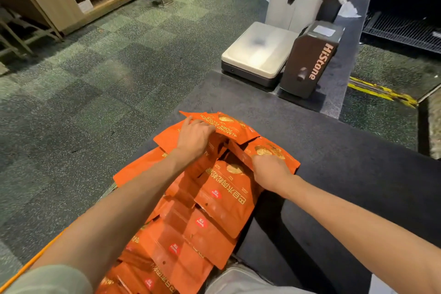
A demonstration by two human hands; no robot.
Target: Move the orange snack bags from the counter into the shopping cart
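Two hands work our pile: left hand (194, 137) grips the top orange snack bag (224, 124); right hand (270, 170) pinches another bag (274, 153). We note the bags spill from the dark counter (346, 155) edge downward toward us. Scale (256, 55) sits beyond.

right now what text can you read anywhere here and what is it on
"HiStone": side of the dark machine on the counter.
"ALMOND CRUNCH PORK FLOSS": top orange snack bag, seen upside down.
Large gold characters and red round stickers on the lower bags: too blurred to read.
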